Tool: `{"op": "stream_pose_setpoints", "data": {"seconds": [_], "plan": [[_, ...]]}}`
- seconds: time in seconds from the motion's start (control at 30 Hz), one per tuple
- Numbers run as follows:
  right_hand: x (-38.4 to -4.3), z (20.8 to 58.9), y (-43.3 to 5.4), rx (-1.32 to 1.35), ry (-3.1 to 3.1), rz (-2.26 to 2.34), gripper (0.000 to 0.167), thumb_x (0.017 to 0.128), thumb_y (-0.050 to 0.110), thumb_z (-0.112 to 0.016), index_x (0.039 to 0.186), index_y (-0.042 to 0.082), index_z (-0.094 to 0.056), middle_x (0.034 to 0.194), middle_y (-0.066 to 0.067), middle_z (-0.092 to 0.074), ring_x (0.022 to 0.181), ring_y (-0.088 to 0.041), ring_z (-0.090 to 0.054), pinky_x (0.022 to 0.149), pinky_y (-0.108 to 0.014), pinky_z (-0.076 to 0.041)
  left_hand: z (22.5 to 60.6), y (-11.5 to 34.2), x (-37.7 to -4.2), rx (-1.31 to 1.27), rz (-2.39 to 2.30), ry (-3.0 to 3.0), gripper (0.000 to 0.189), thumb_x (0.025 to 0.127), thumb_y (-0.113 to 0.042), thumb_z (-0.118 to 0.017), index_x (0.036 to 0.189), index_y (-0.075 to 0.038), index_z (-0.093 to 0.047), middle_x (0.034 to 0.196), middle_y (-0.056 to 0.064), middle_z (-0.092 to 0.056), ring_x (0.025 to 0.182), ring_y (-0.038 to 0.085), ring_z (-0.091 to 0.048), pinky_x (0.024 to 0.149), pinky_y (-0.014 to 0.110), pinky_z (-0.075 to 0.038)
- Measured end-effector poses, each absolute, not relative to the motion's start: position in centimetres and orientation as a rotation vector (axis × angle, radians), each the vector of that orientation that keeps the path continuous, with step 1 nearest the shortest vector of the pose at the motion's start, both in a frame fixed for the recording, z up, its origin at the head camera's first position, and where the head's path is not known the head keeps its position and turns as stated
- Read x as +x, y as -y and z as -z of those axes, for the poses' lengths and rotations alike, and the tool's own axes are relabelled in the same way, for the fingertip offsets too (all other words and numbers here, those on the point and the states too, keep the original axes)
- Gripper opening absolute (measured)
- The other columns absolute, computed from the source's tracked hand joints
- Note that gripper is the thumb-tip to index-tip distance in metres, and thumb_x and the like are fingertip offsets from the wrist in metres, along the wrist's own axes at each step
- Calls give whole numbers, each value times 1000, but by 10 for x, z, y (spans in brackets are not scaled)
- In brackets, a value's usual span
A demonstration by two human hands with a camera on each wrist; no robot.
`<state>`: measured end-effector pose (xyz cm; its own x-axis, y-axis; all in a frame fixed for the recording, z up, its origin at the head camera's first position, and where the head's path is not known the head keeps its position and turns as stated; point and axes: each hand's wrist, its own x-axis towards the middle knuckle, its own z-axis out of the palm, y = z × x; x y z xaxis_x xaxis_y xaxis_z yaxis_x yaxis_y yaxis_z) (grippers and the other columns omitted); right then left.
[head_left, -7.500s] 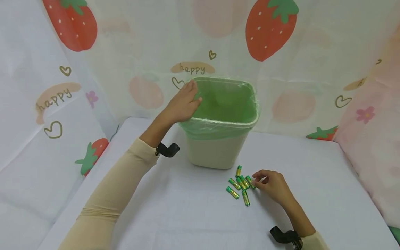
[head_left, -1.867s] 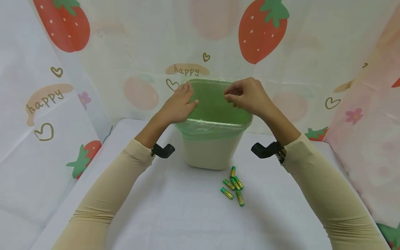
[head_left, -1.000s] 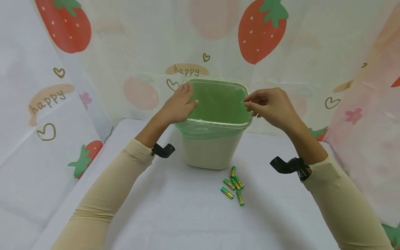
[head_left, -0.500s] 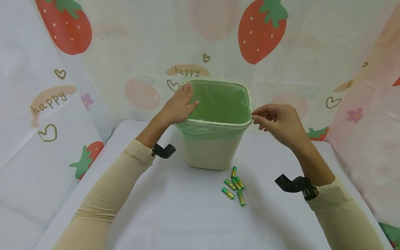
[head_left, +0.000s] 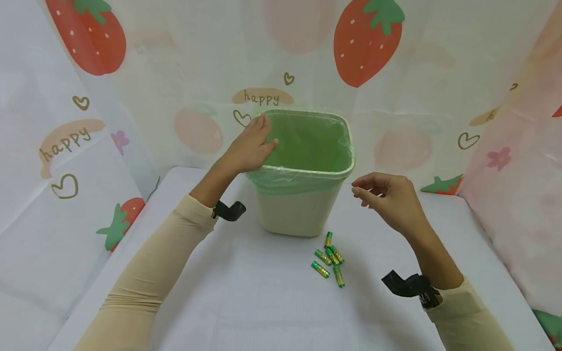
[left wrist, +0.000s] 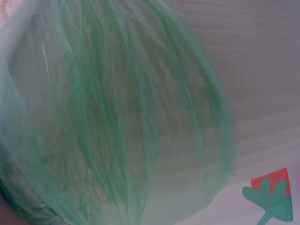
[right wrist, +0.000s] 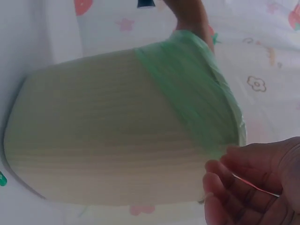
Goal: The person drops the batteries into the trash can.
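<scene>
A cream trash can (head_left: 294,214) stands on the white table, lined with a thin clear-green bag (head_left: 303,183) folded over its rim. My left hand (head_left: 252,146) rests on the left rim, fingers extended and thumb over the inside. Only the pleated liner (left wrist: 122,117) on the can's side fills most of the left wrist view. My right hand (head_left: 388,195) hovers right of the can, fingers loosely bent with nothing between them. In the right wrist view its fingertips overlap the can (right wrist: 103,131) near the rim. Several green and gold batteries (head_left: 321,269) lie in front of the can.
A cloth backdrop (head_left: 197,58) printed with strawberries, hearts and "happy" surrounds the table (head_left: 263,302) at the back and sides. Each wrist wears a black camera mount, such as the one on the right wrist (head_left: 406,285).
My right hand was at a battery beside the pile, then over the can's opening; it has since moved out rightward and down, empty. That battery is gone from the table. The left hand stays put.
</scene>
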<state>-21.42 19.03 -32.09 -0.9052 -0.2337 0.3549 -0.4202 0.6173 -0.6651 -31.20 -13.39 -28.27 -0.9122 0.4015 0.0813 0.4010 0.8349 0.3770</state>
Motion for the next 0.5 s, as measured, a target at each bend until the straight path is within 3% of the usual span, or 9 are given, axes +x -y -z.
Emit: {"op": "stream_pose_setpoints", "data": {"seconds": [0.2, 0.5], "plan": [[-207, 336, -189, 504, 2632, -1194, 12, 95, 20, -73, 103, 12, -78, 87, -1, -75, 71, -19, -68, 62, -24, -54, 283, 134, -312, 667, -619, -3005, 70, 112, -34, -31, 158, 8, 0, 168, 22, 8, 155, 29, 11, 126, 39, 2], [-197, 365, -188, 485, 2681, -1212, 10, 94, 16, -73, 102, 11, -78, 84, 2, -75, 69, -15, -68, 60, -27, -53, 283, 134, -313, 665, -617, -3012, 70, 112, -35, -31, 159, 7, -1, 168, 21, 7, 155, 30, 11, 126, 40, 1]]}}
